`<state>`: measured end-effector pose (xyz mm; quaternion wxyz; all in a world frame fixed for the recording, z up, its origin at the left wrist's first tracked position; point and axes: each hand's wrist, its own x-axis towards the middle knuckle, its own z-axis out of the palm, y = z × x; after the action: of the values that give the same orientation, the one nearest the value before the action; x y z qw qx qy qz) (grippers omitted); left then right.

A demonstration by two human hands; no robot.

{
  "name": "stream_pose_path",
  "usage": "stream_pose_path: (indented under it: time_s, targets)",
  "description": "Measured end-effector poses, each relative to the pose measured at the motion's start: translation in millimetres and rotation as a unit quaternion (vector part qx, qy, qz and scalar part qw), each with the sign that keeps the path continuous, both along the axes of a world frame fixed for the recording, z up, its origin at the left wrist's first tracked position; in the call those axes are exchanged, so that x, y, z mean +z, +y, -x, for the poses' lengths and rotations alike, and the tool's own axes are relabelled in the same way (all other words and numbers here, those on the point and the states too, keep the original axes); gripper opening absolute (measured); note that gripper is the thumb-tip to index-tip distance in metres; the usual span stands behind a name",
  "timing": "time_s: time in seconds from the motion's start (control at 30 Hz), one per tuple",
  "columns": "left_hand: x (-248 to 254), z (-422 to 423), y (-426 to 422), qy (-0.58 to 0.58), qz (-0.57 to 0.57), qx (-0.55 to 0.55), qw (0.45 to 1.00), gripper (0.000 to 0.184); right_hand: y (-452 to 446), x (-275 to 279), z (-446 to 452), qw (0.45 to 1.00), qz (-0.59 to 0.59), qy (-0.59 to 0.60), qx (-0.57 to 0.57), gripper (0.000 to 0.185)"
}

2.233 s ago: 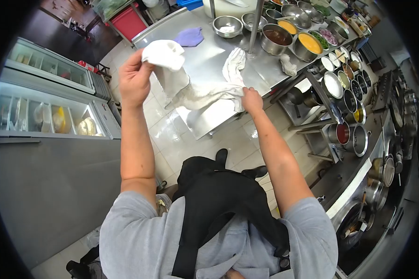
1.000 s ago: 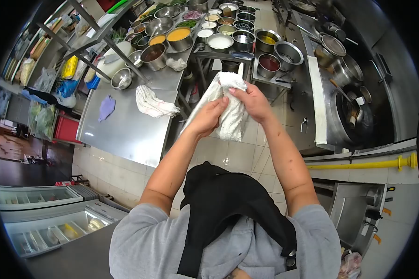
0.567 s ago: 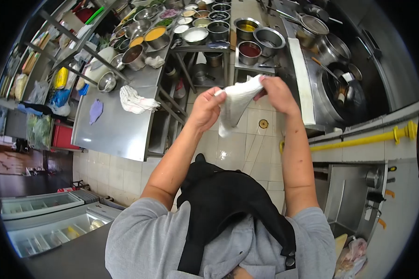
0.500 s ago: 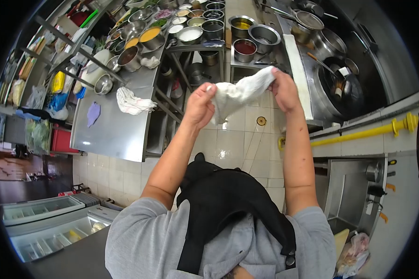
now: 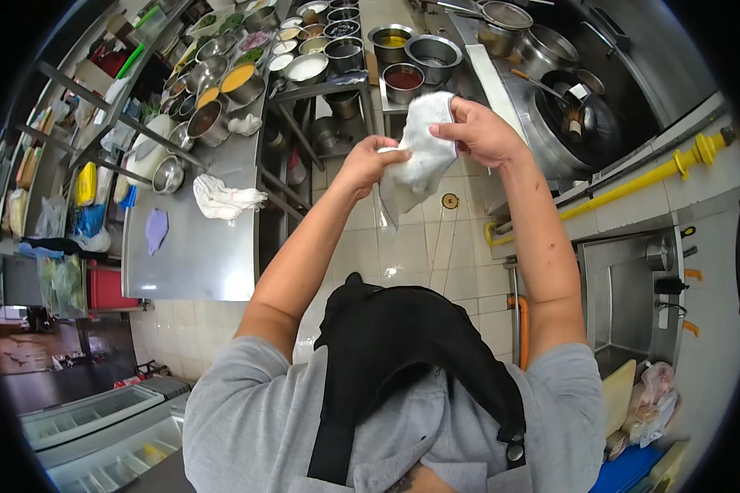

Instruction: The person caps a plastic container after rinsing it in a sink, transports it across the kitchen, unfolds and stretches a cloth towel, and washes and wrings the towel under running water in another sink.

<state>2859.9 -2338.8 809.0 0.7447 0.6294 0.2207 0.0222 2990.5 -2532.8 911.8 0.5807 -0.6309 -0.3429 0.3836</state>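
A white cloth [image 5: 423, 152] hangs bunched between my two hands, out in front of me above the tiled floor. My left hand [image 5: 372, 164] pinches its left side, with thumb and fingers closed on it. On the upper right edge, my right hand [image 5: 483, 131] grips the cloth with its thumb across the front; some of its fingers are hidden behind. The cloth's lower part droops below my left hand. A second white cloth [image 5: 222, 198] lies crumpled on the steel table to my left, beside a purple cloth [image 5: 157, 230].
Bowls of sauces, such as an orange one [image 5: 238, 80], crowd the far counter. A pot of red sauce [image 5: 404, 80] stands ahead. To the right are a wok [image 5: 571, 123], a yellow pipe [image 5: 633, 182] and a steel sink [image 5: 625, 287]. A floor drain [image 5: 450, 200] lies below.
The cloth was stretched sideways between my hands; now it is more gathered and hangs upright. My hands have come closer together. The whole view has shifted slightly.
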Motion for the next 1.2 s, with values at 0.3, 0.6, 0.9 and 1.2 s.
stream_pose_path:
  time_s: [0.3, 0.6, 0.9, 1.2]
  targets:
    - [-18.9, -5.5, 45.8, -0.196, 0.355, 0.015, 0.914, 0.029, -12.6, -16.7, -38.8, 0.950, -0.024, 0.211, -0.229, 0.037]
    - [38.7, -46.6, 90.4, -0.227, 0.005, 0.064, 0.972, 0.015, -55.8, 22.1, -61.5, 0.941, 0.054, -0.004, -0.335, 0.015]
    - [162.3, -84.3, 71.2, -0.291, -0.067, -0.047, 0.953, 0.020, -145.0, 126.4, -27.3, 0.945, -0.029, -0.080, -0.315, 0.025]
    - [230.2, -121.3, -17.9, -0.390, -0.169, -0.193, 0.884, 0.027, -285.1, 149.8, -0.4, 0.882, -0.073, -0.141, -0.444, 0.016]
